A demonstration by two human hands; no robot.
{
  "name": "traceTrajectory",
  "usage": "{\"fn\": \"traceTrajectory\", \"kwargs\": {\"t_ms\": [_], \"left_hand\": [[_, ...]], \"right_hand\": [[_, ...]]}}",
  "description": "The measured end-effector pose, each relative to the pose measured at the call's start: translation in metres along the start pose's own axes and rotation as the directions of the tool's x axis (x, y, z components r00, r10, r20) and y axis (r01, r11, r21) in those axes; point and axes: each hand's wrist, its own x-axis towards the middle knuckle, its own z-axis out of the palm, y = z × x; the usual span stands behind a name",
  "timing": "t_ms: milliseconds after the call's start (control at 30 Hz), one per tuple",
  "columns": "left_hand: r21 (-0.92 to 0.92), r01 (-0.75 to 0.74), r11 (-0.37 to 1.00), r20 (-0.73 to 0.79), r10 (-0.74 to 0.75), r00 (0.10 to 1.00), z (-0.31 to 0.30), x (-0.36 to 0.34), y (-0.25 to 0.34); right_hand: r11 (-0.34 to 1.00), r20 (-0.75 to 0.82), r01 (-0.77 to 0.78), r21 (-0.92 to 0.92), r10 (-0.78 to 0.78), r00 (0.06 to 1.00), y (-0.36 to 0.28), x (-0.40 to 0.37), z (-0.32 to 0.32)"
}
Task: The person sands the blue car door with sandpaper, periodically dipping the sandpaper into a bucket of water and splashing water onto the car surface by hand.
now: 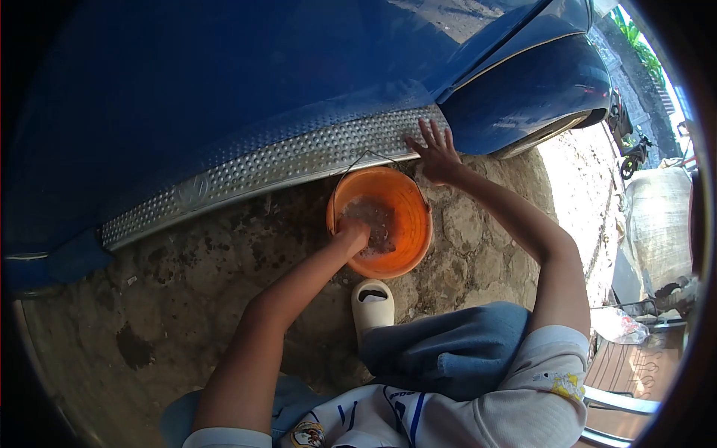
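An orange bucket (pixel 415 250) with a thin wire handle stands on the ground and holds murky, sudsy water (pixel 371 213). My left hand (pixel 354 234) reaches down into the bucket. Its fingers are under the water, so whatever they may hold is hidden. Against the outer end of a studded metal running board (pixel 314 151) rests my right hand (pixel 437 155), fingers spread and holding nothing. The board runs along the lower side of a blue vehicle (pixel 246 67), just beyond the bucket.
A blue fender (pixel 534 93) with a wheel below curves out at upper right. Uneven stone paving (pixel 216 269) lies underfoot, and my cream clog (pixel 372 310) is close to the bucket. To the right are a wooden bench (pixel 635 366), a plastic bag (pixel 620 326) and a distant motorcycle (pixel 635 153).
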Motion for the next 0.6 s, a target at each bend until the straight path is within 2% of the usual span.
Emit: {"fn": "traceTrajectory", "kwargs": {"t_ms": [67,100,167,200,267,300,333,367,433,467,500,533,600], "left_hand": [[0.008,-0.009,1.0,-0.017,0.009,1.0,0.003,-0.001,0.0],[0.024,-0.006,1.0,-0.031,0.007,1.0,0.0,-0.004,0.001],[0.038,-0.002,0.999,-0.044,0.004,0.999,-0.005,-0.009,0.003],[0.023,0.011,1.0,-0.047,-0.01,0.999,-0.01,-0.014,0.004],[0.011,0.023,1.0,-0.048,-0.023,0.999,-0.01,-0.016,0.003],[0.005,-0.011,1.0,-0.143,0.012,0.99,-0.003,-0.013,0.0],[0.001,-0.047,0.999,-0.237,0.046,0.971,-0.002,-0.014,-0.002],[0.001,-0.048,0.999,-0.236,0.047,0.971,-0.002,-0.015,-0.004],[0.107,-0.058,0.992,-0.399,0.097,0.912,-0.013,-0.023,-0.006],[0.107,-0.062,0.992,-0.397,0.1,0.912,-0.013,-0.021,-0.006],[0.001,-0.002,1.0,-0.413,0.002,0.911,-0.012,-0.015,-0.006],[-0.101,0.059,0.993,-0.421,-0.097,0.902,-0.012,-0.01,-0.007],[-0.1,0.02,0.995,-0.415,-0.06,0.908,-0.009,-0.006,-0.009]], "right_hand": [[0.991,0.067,-0.111,-0.07,0.115,0.991,0.016,-0.003,0.001],[0.991,0.065,-0.108,-0.074,0.112,0.992,0.017,-0.004,-0.001],[0.986,0.051,-0.131,0.1,0.126,0.991,0.016,-0.007,-0.003],[0.986,0.051,-0.131,0.1,0.126,0.991,0.012,-0.01,-0.002],[0.978,-0.243,-0.021,0.207,0.072,0.967,-0.003,-0.015,0.005],[0.978,-0.243,-0.022,0.208,0.074,0.967,-0.012,-0.021,0.006],[0.947,-0.244,0.105,0.305,-0.029,0.969,-0.022,-0.029,0.007],[0.889,-0.255,0.227,0.397,-0.13,0.958,-0.032,-0.038,0.009],[0.776,-0.364,0.508,0.373,-0.382,0.85,-0.051,-0.058,0.027],[0.774,-0.224,0.512,0.374,-0.46,0.859,-0.06,-0.064,0.036],[0.771,-0.081,0.516,0.372,-0.527,0.846,-0.067,-0.067,0.048],[0.773,-0.083,0.514,0.372,-0.524,0.848,-0.075,-0.072,0.057],[0.77,0.133,0.326,0.548,-0.465,0.875,-0.088,-0.08,0.076]]}}
